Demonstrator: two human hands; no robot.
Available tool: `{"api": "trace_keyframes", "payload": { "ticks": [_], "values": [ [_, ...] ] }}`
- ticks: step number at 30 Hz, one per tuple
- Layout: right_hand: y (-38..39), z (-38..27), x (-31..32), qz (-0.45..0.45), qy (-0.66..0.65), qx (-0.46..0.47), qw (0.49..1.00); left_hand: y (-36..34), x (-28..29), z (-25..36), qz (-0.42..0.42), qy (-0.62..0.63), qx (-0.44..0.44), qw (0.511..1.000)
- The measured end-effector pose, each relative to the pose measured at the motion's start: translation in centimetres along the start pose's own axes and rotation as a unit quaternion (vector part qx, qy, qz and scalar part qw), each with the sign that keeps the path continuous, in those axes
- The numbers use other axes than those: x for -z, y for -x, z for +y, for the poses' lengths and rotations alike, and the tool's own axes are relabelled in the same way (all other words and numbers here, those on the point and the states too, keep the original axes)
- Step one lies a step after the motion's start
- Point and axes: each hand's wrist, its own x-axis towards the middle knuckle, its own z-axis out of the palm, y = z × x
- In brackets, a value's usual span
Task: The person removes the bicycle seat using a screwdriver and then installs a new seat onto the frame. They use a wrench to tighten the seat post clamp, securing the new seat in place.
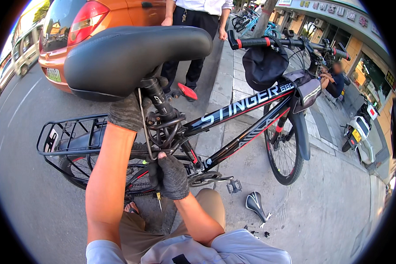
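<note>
A black mountain bicycle (233, 112) stands in front of me, its wide black saddle (136, 55) nearest. My left hand (126, 113), in a dark grey glove, reaches under the saddle beside the seatpost (158, 99); its fingers are mostly hidden. A thin bent metal rod (144, 125) runs down from there. At its lower end my right hand (170, 177), gloved with a bare thumb tip, is closed, thumb against the bend. A coiled black cable (169, 130) hangs around the seatpost. Below the right hand shows a small yellow-handled screwdriver (159, 196).
A black rear rack (70, 152) extends left. On the pavement lie a smaller saddle (255, 204), a wrench (265, 220) and small parts (254, 231). An orange car (114, 17) and a standing person (196, 26) are behind the bicycle; a white scooter (360, 136) stands right.
</note>
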Motion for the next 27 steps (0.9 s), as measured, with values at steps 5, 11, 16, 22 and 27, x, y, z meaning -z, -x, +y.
{"api": "trace_keyframes", "payload": {
  "ticks": [5, 11, 16, 22, 27],
  "values": [
    [-1.6, 0.7, 0.1, -0.077, -0.229, -0.092, 0.966, 0.8, -0.4, 0.3, -0.007, -0.044, -0.005, 0.999],
    [-2.9, 0.2, 0.7, -0.235, -0.429, -0.2, 0.849, 1.0, -0.7, 0.7, 0.002, -0.044, 0.026, 0.999],
    [-1.2, -0.1, -0.3, 0.032, 0.095, -0.029, 0.994, 0.4, -0.6, -0.1, -0.003, -0.056, -0.003, 0.998],
    [-0.3, 1.0, -1.4, 0.156, 0.429, 0.298, 0.839, 0.9, -0.4, -0.1, 0.005, -0.033, -0.016, 0.999],
    [-0.9, 1.7, -1.2, 0.172, 0.476, 0.381, 0.774, 0.8, -0.2, -0.2, 0.019, -0.055, 0.0, 0.998]
  ]
}}
